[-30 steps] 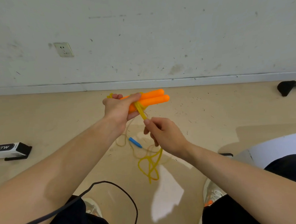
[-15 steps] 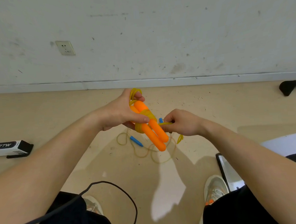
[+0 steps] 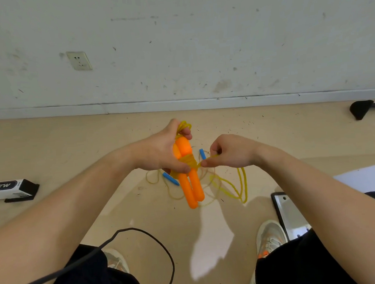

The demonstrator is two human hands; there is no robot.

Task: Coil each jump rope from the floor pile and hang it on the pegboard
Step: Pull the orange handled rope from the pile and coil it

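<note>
My left hand (image 3: 161, 152) grips two orange jump rope handles (image 3: 192, 185) side by side, pointing down toward me, with yellow cord loops sticking out above my fingers. Yellow cord (image 3: 191, 162) is wound around the middle of the handles. My right hand (image 3: 230, 152) pinches the free yellow cord just right of the handles, and a loop of it (image 3: 241, 186) hangs below that hand. On the floor underneath lies another rope with blue handles (image 3: 170, 179) and a pale yellow cord. No pegboard is in view.
A wall with a socket (image 3: 79, 60) stands ahead. On the tan floor lie a black-and-white box (image 3: 11, 190) at left, a black object (image 3: 360, 109) at far right, a flat white panel (image 3: 290, 214) by my right shoe, and a black cable (image 3: 143, 233).
The handles swung from pointing right to pointing down toward me. My right hand rose from below and carried the cord to the right of the handles, adding a wrap round them.
</note>
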